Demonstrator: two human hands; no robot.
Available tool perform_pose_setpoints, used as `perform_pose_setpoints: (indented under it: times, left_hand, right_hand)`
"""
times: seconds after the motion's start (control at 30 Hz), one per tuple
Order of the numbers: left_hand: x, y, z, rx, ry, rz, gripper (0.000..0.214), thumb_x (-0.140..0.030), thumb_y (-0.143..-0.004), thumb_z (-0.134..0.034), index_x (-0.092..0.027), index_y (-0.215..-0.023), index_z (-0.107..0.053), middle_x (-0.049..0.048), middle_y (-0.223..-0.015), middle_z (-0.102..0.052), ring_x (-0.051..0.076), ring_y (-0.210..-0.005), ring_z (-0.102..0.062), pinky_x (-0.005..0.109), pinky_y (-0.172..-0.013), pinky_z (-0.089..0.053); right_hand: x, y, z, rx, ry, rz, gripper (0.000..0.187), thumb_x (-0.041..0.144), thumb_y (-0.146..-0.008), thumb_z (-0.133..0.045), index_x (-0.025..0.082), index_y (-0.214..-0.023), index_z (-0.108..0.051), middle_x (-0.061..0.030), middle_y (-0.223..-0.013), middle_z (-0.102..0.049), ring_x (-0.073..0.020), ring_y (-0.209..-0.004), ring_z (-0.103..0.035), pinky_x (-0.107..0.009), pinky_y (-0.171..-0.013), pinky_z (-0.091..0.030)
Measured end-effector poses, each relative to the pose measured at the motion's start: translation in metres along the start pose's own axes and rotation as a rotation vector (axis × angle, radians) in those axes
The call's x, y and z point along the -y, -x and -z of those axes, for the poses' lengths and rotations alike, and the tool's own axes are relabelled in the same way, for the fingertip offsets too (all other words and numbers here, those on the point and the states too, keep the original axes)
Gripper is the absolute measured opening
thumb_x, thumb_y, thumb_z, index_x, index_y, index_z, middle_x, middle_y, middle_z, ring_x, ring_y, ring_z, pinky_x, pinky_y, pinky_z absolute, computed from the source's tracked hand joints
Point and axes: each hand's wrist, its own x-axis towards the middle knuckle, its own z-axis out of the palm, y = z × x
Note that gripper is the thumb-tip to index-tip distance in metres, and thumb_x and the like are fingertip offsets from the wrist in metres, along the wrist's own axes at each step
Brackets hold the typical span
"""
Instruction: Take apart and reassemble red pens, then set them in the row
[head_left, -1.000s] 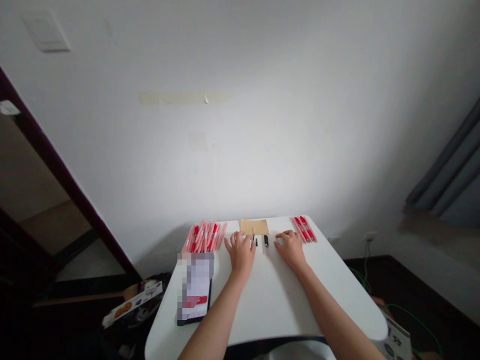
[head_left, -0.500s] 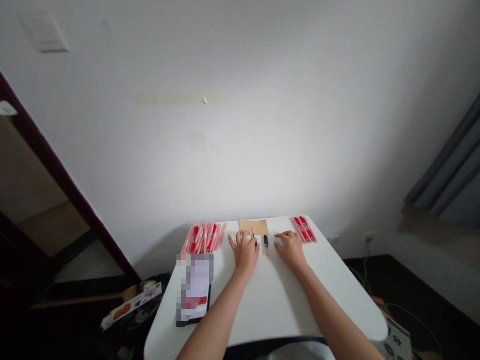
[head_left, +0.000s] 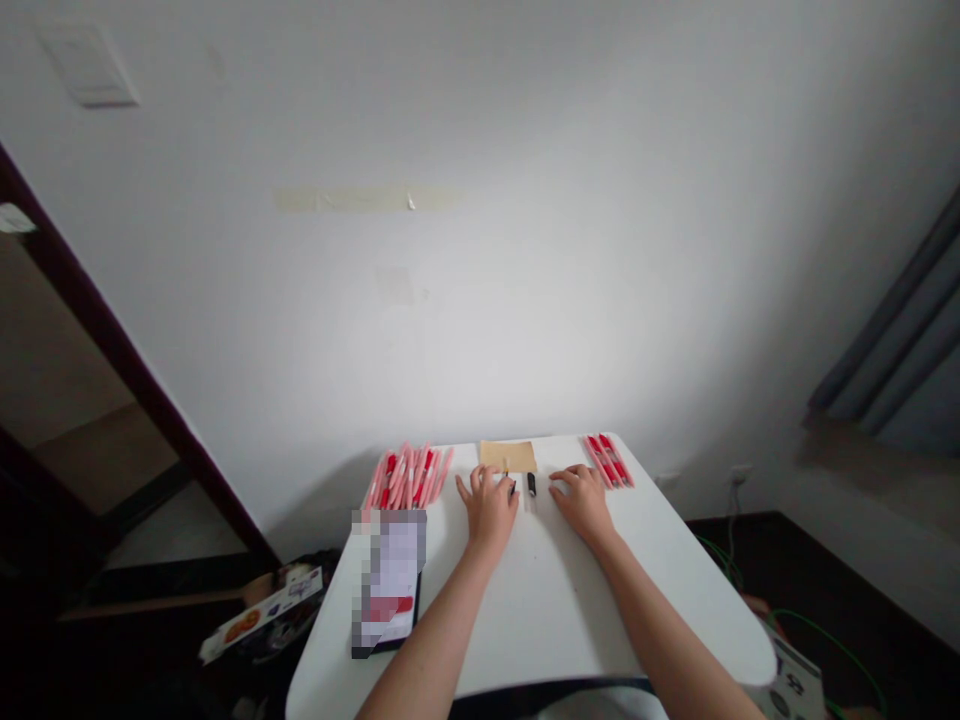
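Note:
My left hand [head_left: 489,503] lies on the white table [head_left: 540,610], fingers spread, its fingertips touching a small dark part near the tan paper [head_left: 508,456]. My right hand [head_left: 581,500] rests flat beside it, fingers apart, holding nothing. Between the two hands lies a short black pen piece [head_left: 531,484]. A heap of red and pink pens [head_left: 409,476] lies left of my left hand. Three red pens [head_left: 607,459] sit in a row just past my right hand.
A dark tablet with a blurred sheet [head_left: 386,580] lies at the table's left edge. A printed box [head_left: 259,615] lies on the floor to the left. Green cable [head_left: 795,620] runs on the floor at right. The wall stands right behind the table.
My left hand slid a little to the right, towards the small dark parts. The right hand stayed put.

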Motion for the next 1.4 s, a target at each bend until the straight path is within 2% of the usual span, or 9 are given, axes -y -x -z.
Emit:
perform_pose_setpoints:
  times: [0.13,0.37,0.73,0.97,1.17,1.27,1.4]
  left_hand:
    - [0.001,0.000,-0.002,-0.008,0.011,-0.002,0.014,-0.030,-0.077,-0.063,-0.029,-0.090,-0.069,0.0044,-0.118,-0.057,0.026,-0.121,-0.038,0.062,-0.110,-0.014]
    - [0.003,0.000,-0.004,-0.039,0.023,-0.016,0.007,-0.028,-0.077,-0.063,-0.026,-0.077,-0.070,0.0041,-0.114,-0.058,0.025,-0.120,-0.039,0.061,-0.110,-0.015]
    - [0.002,-0.001,0.001,-0.108,0.098,-0.018,0.009,-0.027,-0.079,-0.060,-0.026,-0.080,-0.069,0.0047,-0.111,-0.059,0.024,-0.118,-0.043,0.057,-0.110,-0.019]
    - [0.000,0.000,0.008,-0.107,0.176,-0.032,0.007,-0.027,-0.079,-0.062,-0.025,-0.080,-0.068,0.0044,-0.110,-0.060,0.023,-0.117,-0.044,0.053,-0.110,-0.022]
    - [-0.001,0.000,0.007,-0.089,0.274,-0.011,0.005,-0.027,-0.077,-0.065,-0.026,-0.079,-0.069,0.0030,-0.112,-0.059,0.022,-0.117,-0.045,0.049,-0.108,-0.025]
    - [-0.001,0.000,0.004,-0.084,0.302,-0.015,0.004,-0.026,-0.076,-0.066,-0.026,-0.079,-0.069,0.0029,-0.112,-0.059,0.022,-0.117,-0.045,0.050,-0.108,-0.025]
    - [0.001,0.000,0.002,-0.095,0.329,-0.041,0.006,-0.025,-0.076,-0.065,-0.026,-0.081,-0.069,0.0039,-0.112,-0.058,0.023,-0.117,-0.045,0.053,-0.106,-0.027]
  right_hand:
    - [-0.001,0.000,0.000,-0.001,-0.014,-0.006,0.021,0.029,-0.079,-0.061,0.025,-0.096,-0.073,-0.0070,-0.102,-0.061,-0.0242,-0.102,-0.047,-0.035,-0.090,-0.034]
    - [0.000,0.000,0.002,-0.021,-0.026,0.004,0.015,0.030,-0.078,-0.064,0.025,-0.089,-0.073,-0.0071,-0.099,-0.061,-0.0242,-0.099,-0.048,-0.034,-0.089,-0.035]
    - [-0.005,-0.002,-0.001,-0.030,-0.077,0.019,0.012,0.025,-0.079,-0.061,0.022,-0.079,-0.073,-0.0090,-0.094,-0.062,-0.0259,-0.098,-0.048,-0.037,-0.088,-0.036]
    - [0.002,-0.002,0.007,-0.066,-0.228,0.127,0.016,0.028,-0.086,-0.054,0.020,-0.084,-0.068,-0.0067,-0.088,-0.066,-0.0228,-0.094,-0.052,-0.035,-0.086,-0.039]
    - [0.012,0.000,0.012,-0.068,-0.297,0.185,0.018,0.031,-0.089,-0.054,0.022,-0.090,-0.069,-0.0058,-0.087,-0.067,-0.0219,-0.093,-0.052,-0.034,-0.084,-0.040]
    - [0.016,0.001,0.011,-0.071,-0.326,0.227,0.020,0.029,-0.089,-0.053,0.023,-0.096,-0.070,-0.0066,-0.088,-0.066,-0.0219,-0.093,-0.051,-0.035,-0.083,-0.041]
    - [0.020,0.002,0.006,-0.074,-0.346,0.310,0.018,0.027,-0.089,-0.054,0.024,-0.093,-0.072,-0.0065,-0.085,-0.065,-0.0222,-0.090,-0.051,-0.036,-0.081,-0.041]
